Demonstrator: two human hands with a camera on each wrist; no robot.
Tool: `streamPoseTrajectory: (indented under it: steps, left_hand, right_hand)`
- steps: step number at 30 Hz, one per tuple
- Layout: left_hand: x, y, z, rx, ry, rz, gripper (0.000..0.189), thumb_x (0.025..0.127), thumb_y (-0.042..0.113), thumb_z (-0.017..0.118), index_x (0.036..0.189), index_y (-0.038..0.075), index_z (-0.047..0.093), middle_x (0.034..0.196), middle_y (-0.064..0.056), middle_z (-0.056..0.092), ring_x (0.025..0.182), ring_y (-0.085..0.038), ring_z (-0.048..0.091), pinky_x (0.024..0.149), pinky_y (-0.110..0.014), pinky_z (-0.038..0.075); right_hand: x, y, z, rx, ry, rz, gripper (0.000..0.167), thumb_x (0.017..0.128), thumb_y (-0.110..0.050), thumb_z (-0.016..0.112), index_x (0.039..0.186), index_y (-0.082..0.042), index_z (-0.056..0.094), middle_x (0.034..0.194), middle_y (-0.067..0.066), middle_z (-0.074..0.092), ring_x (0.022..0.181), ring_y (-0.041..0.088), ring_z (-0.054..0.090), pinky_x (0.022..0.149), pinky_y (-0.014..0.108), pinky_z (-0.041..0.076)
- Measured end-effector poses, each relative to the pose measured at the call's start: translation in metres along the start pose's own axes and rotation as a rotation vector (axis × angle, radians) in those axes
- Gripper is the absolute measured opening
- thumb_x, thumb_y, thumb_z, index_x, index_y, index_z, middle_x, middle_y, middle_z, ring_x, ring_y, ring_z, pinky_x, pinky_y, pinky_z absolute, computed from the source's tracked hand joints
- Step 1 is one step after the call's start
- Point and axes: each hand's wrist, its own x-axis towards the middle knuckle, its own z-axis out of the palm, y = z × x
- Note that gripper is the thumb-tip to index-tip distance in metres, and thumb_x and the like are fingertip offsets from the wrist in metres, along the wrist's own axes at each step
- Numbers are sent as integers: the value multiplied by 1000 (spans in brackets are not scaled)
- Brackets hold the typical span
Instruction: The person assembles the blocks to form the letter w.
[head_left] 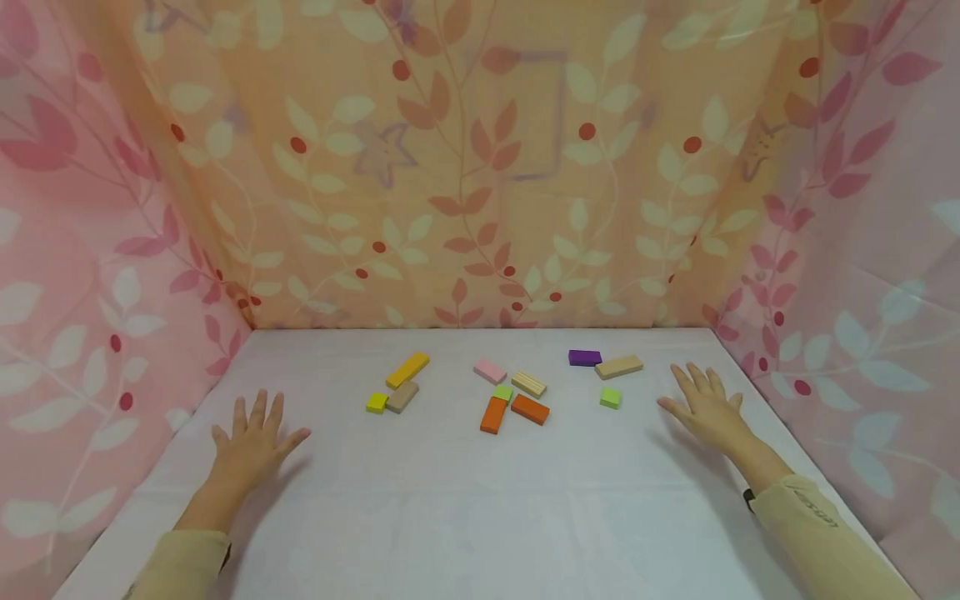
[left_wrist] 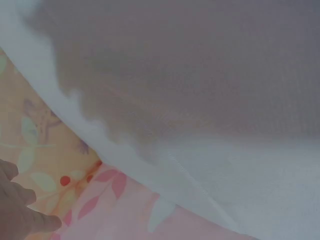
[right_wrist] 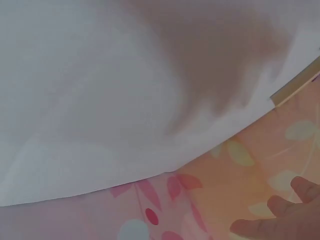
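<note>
My left hand (head_left: 251, 446) is spread over the left side of the white table, fingers straight and holding nothing. On the right side my right hand (head_left: 708, 412) is spread the same way. Nearest the left hand lie a yellow block (head_left: 377, 403), a grey-brown block (head_left: 402, 397) and a long orange-yellow block (head_left: 408, 370). A light green block (head_left: 611, 397), a tan block (head_left: 619, 367) and a purple block (head_left: 585, 358) lie nearest the right hand. Between these groups are two orange blocks, one (head_left: 492, 415) touching a green block (head_left: 502, 392).
A pink block (head_left: 490, 371) and a striped pale wooden block (head_left: 529, 383) lie mid-table. Leaf-patterned curtains (head_left: 465, 167) stand behind the table and along both sides. Each hand casts a shadow on the white tablecloth (head_left: 480, 517).
</note>
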Motion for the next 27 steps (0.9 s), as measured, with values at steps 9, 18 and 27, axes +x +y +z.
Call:
streamPoseTrajectory:
  steps: [9,18,27]
  left_hand:
    - [1,8,2,-2,27,30,90,98,59,42,149,-10,16,153,-36,5,137,-59,-5,93,-82,2]
    - [2,21,6,20,93,135,77,96,46,56,146,-7,32,151,-34,21,137,-57,11,97,-78,17]
    - [5,37,9,27,85,161,73,95,40,60,145,-7,35,148,-33,29,136,-56,17,98,-77,20]
  right_hand:
    - [10,-14,2,118,62,-36,75,99,-44,52,148,5,24,148,37,20,133,60,14,92,84,12]
    - [28,-39,8,360,105,-45,69,97,-20,61,144,14,25,143,41,26,128,57,30,102,68,28]
    - [42,-77,9,635,10,-2,71,97,-14,60,150,8,19,148,37,25,129,53,37,102,63,34]
